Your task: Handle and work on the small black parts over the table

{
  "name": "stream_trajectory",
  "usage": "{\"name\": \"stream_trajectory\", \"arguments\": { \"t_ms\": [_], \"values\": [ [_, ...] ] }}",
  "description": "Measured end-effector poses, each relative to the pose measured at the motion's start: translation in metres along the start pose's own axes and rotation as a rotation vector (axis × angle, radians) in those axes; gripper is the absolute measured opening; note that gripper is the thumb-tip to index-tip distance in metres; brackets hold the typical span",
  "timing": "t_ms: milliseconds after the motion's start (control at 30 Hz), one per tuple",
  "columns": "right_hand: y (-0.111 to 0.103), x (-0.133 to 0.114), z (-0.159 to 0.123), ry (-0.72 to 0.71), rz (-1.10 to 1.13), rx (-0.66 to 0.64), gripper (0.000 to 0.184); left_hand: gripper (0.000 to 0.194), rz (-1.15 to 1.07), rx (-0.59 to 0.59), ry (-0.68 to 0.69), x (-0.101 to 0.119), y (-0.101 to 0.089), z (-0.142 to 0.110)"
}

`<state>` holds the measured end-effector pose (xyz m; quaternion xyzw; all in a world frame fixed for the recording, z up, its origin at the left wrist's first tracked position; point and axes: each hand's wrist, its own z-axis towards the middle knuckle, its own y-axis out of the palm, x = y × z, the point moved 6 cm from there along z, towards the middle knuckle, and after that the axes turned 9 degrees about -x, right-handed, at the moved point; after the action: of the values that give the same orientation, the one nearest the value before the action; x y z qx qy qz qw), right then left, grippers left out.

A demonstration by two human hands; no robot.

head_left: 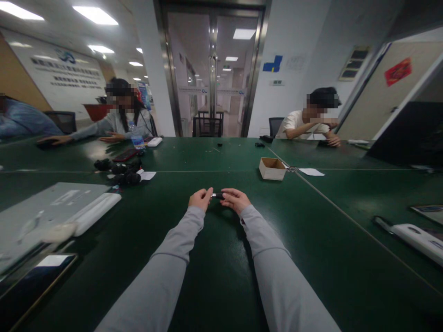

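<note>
Between my two hands, just above the green table (221, 240), is a small black stick-like object (218, 196) with a silvery end on its left side. It lies about level; its exact kind is too small to make out. My left hand (200, 199) pinches the silvery end between thumb and fingers. The black end sits in the fingertips of my right hand (236, 200). Part of the object is hidden by my fingers on both sides.
An open cardboard box (272, 170) stands ahead to the right, near a white paper (311, 172). Black items (121, 173), a water bottle (136, 138), a grey laptop (51, 203) and a phone (38, 286) lie left. A white power strip (418, 240) lies right. Other people sit across.
</note>
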<state>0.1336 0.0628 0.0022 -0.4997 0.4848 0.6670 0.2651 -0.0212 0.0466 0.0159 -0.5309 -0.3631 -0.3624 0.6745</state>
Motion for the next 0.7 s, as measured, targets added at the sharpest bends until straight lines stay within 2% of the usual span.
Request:
{"name": "stream_trajectory", "arguments": {
  "t_ms": [267,700],
  "values": [
    [-0.0023,0.0008,0.0002,-0.02,-0.011,-0.016,0.028,0.04,-0.092,-0.017,0.013,-0.0033,0.0009,0.0028],
    [0.0,-0.0022,-0.0024,-0.011,-0.007,0.01,0.025,0.034,-0.406,-0.154,-0.014,-0.0007,0.0045,0.0016]
  ]
}}
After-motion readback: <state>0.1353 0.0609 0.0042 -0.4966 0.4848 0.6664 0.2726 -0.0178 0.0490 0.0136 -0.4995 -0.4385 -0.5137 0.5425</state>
